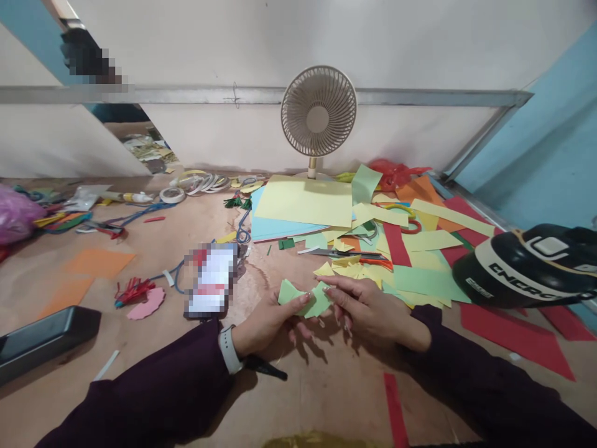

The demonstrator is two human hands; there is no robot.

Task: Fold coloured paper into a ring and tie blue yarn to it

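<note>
A small piece of light green paper (316, 303) is held between both hands, above the wooden table. My left hand (275, 314), with a white watch on the wrist, pinches its left part under the thumb. On the right side, my right hand (368, 305) grips the same paper between thumb and fingers. The paper's edges look cut or folded into points; the fingers hide part of it. Just beyond my right hand lie yellow paper scraps (357, 270), orange-handled scissors (375, 262) and a dark cutter blade (342, 254).
Yellow and blue sheets (303, 199) lie before a small fan (318, 112). A dark jug (513, 267) stands right among coloured paper strips. To the left are a phone (214, 280), a pink scalloped paper (148, 305), a black device (51, 339) and tape rolls (172, 195).
</note>
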